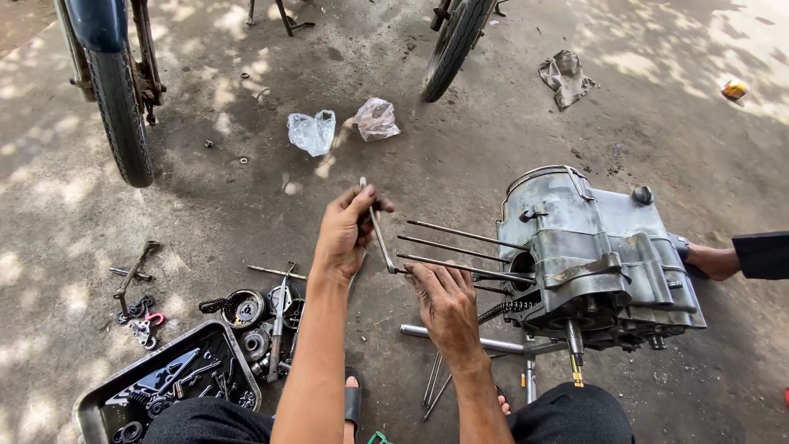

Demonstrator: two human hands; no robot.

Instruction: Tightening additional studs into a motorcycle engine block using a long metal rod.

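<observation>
I see the engine case (600, 259) on the floor (460, 156) to my right, its studs (460, 247) pointing left toward my hands. My left hand (345, 234) sits just left of the studs, holding a wrench (378, 230) upright; my right hand (444, 300) lies below it, against the lowest stud. A tray (90, 407) sits at the near left, loose gears (246, 308) just behind its far corner. Two plastic bags (341, 125) lie farther back, between two wheels (119, 107). Another person's hand (713, 261) touches the case's right side.
</observation>
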